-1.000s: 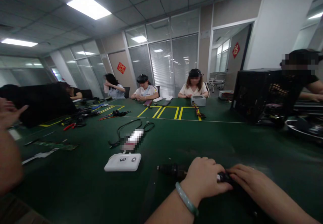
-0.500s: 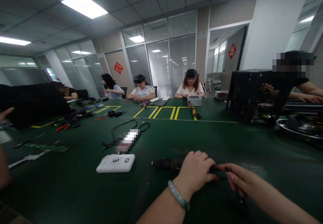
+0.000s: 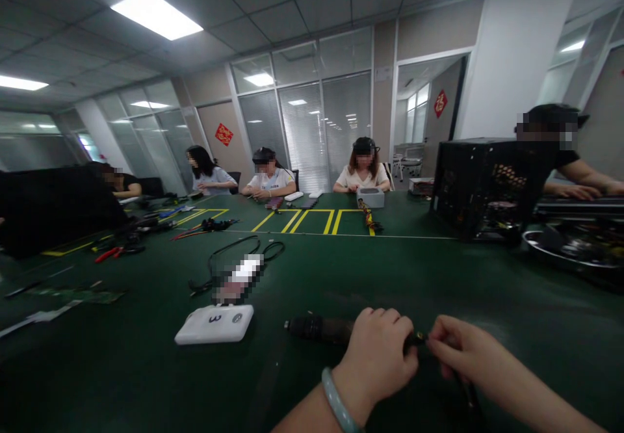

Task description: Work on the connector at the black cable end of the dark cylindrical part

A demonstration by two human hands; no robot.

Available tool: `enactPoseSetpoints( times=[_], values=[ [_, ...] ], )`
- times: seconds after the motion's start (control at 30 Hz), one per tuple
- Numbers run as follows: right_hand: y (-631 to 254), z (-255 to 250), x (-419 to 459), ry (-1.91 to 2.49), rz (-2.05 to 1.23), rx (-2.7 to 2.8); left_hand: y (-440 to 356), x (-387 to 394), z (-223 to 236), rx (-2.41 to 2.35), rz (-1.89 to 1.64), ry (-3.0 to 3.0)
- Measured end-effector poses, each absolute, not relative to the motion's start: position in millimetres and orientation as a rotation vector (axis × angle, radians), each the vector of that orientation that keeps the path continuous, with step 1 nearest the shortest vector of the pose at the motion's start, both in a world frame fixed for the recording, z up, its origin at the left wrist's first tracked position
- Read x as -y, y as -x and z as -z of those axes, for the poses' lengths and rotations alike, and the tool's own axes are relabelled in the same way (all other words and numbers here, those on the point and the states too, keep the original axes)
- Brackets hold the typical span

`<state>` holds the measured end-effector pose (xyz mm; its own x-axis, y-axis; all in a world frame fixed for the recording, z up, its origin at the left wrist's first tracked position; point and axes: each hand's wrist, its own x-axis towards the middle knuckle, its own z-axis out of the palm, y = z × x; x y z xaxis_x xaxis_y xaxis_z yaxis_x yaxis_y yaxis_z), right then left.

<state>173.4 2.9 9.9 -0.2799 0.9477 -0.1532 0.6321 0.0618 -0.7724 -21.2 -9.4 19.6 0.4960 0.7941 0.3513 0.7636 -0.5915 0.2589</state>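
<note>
A dark electric screwdriver lies along the green table with its metal tip to the left. My left hand, with a jade-coloured bangle on its wrist, is wrapped round the screwdriver's rear part. Just right of it, the fingers of my right hand are pinched on a black cable close to the tool's tail end. A small gold-coloured bit shows between the two hands. Whether the cable's end is seated in the tool I cannot tell.
A white power bank marked 3 lies left of the screwdriver, with a phone behind it. Farther left are a green circuit board and red-handled pliers. A black computer case stands at the right. Several people sit around the table.
The view has shifted slightly. My right hand has drawn its fingertips together near the tool's tail, and a gold-coloured bit now shows there. My left hand keeps its grip on the screwdriver.
</note>
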Motion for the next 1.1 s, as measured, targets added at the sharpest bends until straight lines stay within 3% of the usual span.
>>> enactPoseSetpoints(
  times=[0.63,0.9,1.1],
  values=[
    [-184,20,-6,1.416,-1.094,2.029,16,12,-18,-1.345,-0.722,-2.602],
    [-186,19,-3,1.510,-0.773,2.176,17,15,-23,-1.341,-0.629,-2.644],
    [-184,16,-2,1.446,-0.764,2.162,19,13,-20,-1.319,-0.645,-2.623]
  ],
)
